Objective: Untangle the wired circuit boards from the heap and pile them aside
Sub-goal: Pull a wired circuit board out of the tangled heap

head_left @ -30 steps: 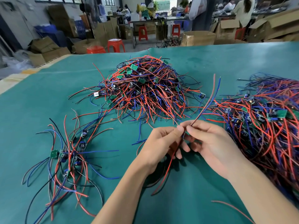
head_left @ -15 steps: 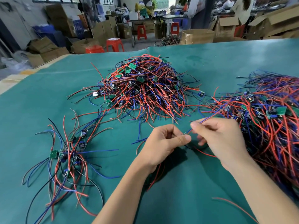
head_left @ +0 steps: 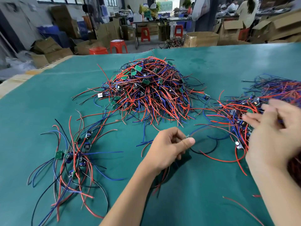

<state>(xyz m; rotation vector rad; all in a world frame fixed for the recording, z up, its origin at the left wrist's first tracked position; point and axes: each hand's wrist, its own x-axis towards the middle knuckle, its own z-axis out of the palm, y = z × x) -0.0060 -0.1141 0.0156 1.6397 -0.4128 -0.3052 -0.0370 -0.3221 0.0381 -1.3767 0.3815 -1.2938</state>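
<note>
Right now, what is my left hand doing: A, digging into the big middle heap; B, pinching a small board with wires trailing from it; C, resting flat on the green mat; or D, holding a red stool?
B: the left hand pinches a small wired board between thumb and fingers, its wires looping away over the green mat, well short of the middle heap.

Red plastic stools (head_left: pixel 118 46) and cardboard boxes (head_left: pixel 201 39) stand beyond the green table (head_left: pixel 228 59) (people work farther back).
</note>
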